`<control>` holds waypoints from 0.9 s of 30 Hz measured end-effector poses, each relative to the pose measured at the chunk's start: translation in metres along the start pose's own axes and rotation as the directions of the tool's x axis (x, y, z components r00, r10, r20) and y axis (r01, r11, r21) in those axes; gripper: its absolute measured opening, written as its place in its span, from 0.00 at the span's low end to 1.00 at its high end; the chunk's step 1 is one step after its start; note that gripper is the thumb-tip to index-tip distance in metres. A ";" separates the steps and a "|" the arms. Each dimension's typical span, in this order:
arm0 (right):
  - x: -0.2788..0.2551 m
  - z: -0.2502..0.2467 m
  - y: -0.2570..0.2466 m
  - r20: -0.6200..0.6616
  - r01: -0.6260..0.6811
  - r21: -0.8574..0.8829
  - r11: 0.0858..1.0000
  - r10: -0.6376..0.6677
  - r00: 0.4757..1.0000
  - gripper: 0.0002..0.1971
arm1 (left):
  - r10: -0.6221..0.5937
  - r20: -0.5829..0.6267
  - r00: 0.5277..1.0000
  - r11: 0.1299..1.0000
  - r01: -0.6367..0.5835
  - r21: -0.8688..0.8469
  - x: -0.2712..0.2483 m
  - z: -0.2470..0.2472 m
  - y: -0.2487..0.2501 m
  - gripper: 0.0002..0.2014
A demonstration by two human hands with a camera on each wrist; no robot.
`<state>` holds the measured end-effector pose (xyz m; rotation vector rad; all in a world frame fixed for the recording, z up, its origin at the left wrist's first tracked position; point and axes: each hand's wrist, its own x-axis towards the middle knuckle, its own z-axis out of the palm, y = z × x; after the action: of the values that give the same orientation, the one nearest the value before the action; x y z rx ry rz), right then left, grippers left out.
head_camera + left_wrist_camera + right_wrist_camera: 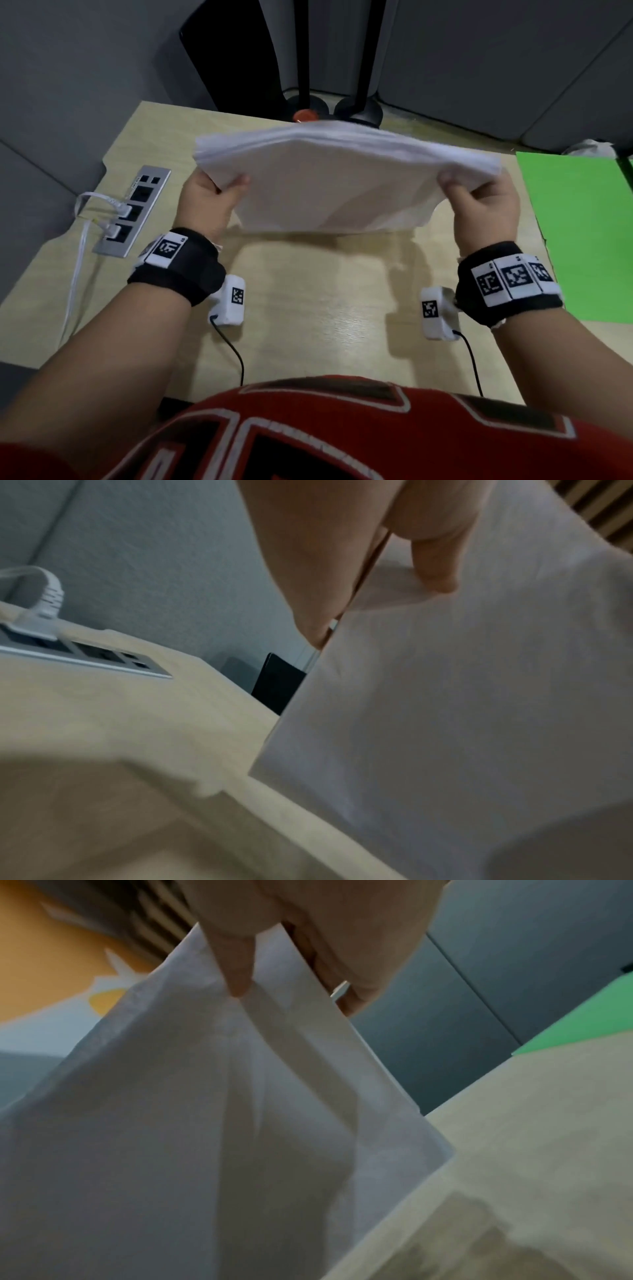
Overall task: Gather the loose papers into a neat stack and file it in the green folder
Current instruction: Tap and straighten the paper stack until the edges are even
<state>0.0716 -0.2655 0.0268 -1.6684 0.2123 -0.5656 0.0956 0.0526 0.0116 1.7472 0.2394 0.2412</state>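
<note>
A bundle of white papers [335, 178] stands on edge above the wooden desk [308, 308], its upper edges fanned and uneven. My left hand [219, 192] pinches its left side, thumb on the near face. My right hand [472, 192] pinches the right side the same way. In the left wrist view the papers [462, 710] fill the right half, with my left hand [346, 582] clamped over their edge. The right wrist view shows the sheets [205, 1123] hanging loose and creased below my right hand [291, 974]. The green folder [582, 233] lies flat at the desk's right edge.
A metal socket strip [133, 212] with white plugs and cables is set into the desk's left side. Black lamp bases and poles [342, 109] stand at the back behind the papers. Grey partition walls surround the desk.
</note>
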 end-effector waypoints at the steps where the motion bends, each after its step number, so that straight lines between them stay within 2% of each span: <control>1: 0.002 -0.001 -0.003 -0.015 0.026 0.081 0.996 -0.025 1.000 0.14 | 0.010 -0.017 1.000 0.999 -0.010 -0.037 0.001 -0.002 0.002 0.11; 3: 0.001 0.000 -0.003 0.014 -0.004 0.096 0.995 0.002 1.000 0.16 | 0.003 0.015 1.000 1.000 -0.003 -0.019 0.002 -0.002 -0.001 0.17; 5: -0.002 0.001 0.007 0.086 -0.108 -0.064 0.992 0.113 0.990 0.18 | -0.062 0.082 0.995 0.992 0.053 0.111 0.003 -0.001 -0.011 0.24; 6: -0.003 0.002 0.013 0.116 -0.145 -0.154 0.977 0.163 0.980 0.18 | -0.094 0.102 0.990 0.981 0.075 0.178 0.003 0.001 -0.016 0.24; 8: -0.005 0.003 0.020 0.129 -0.177 -0.203 0.963 0.205 0.970 0.17 | -0.131 0.090 0.987 0.970 0.109 0.217 0.002 0.005 -0.023 0.21; 10: -0.004 0.003 0.016 0.077 -0.156 -0.126 0.980 0.167 0.983 0.15 | -0.115 0.041 0.993 0.981 0.107 0.163 0.002 0.006 -0.020 0.17; 12: -0.001 -0.001 0.010 0.026 -0.102 0.023 0.995 0.102 0.994 0.16 | -0.059 0.003 0.998 0.994 0.059 0.089 0.003 0.004 -0.014 0.12; 14: -0.001 -0.004 0.012 0.069 -0.100 0.067 0.993 0.096 0.993 0.22 | -0.010 0.049 0.999 1.000 0.009 0.016 0.005 -0.002 -0.012 0.13; 15: -0.001 -0.006 0.016 0.113 -0.138 0.003 0.990 0.136 0.984 0.24 | -0.003 0.087 0.996 1.000 0.001 0.023 0.005 -0.004 -0.012 0.14; 17: 0.001 -0.007 0.029 0.190 -0.168 -0.258 0.951 0.221 0.957 0.23 | -0.039 0.167 0.985 0.983 0.008 0.183 0.007 -0.005 -0.016 0.12; 19: 0.003 -0.006 0.034 0.255 -0.055 -0.537 0.842 0.225 0.940 0.12 | -0.067 0.170 0.983 0.922 -0.005 0.387 0.009 -0.003 -0.018 0.08; 20: 0.004 -0.006 0.033 0.252 -0.017 -0.575 0.818 0.196 0.948 0.08 | -0.062 0.123 0.990 0.912 0.006 0.410 0.009 -0.002 -0.016 0.06; 21: 0.005 -0.005 0.030 0.229 0.000 -0.550 0.835 0.150 0.962 0.08 | -0.032 0.079 0.996 0.924 0.000 0.383 0.009 -0.001 -0.012 0.06; 22: 0.005 -0.004 0.025 0.175 -0.023 -0.448 0.894 0.113 0.978 0.08 | 0.011 0.035 0.999 0.949 -0.022 0.315 0.008 -0.002 -0.008 0.06; 24: 0.003 -0.002 0.015 0.052 -0.075 -0.152 0.986 0.084 0.995 0.07 | 0.046 -0.022 0.999 0.994 -0.044 0.100 0.006 -0.002 0.000 0.10; 25: 0.001 -0.001 0.012 0.026 -0.101 -0.068 0.993 0.103 0.994 0.08 | 0.037 -0.015 0.999 0.999 -0.036 0.033 0.004 -0.002 0.001 0.13; 27: -0.003 0.003 0.013 0.067 -0.172 -0.078 0.982 0.178 0.982 0.09 | -0.046 0.059 0.997 0.995 0.040 0.088 0.000 0.002 -0.006 0.19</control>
<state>0.0725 -0.2634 0.0130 -1.7168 0.3254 -0.3668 0.0963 0.0522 0.0051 1.8302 0.2464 0.1481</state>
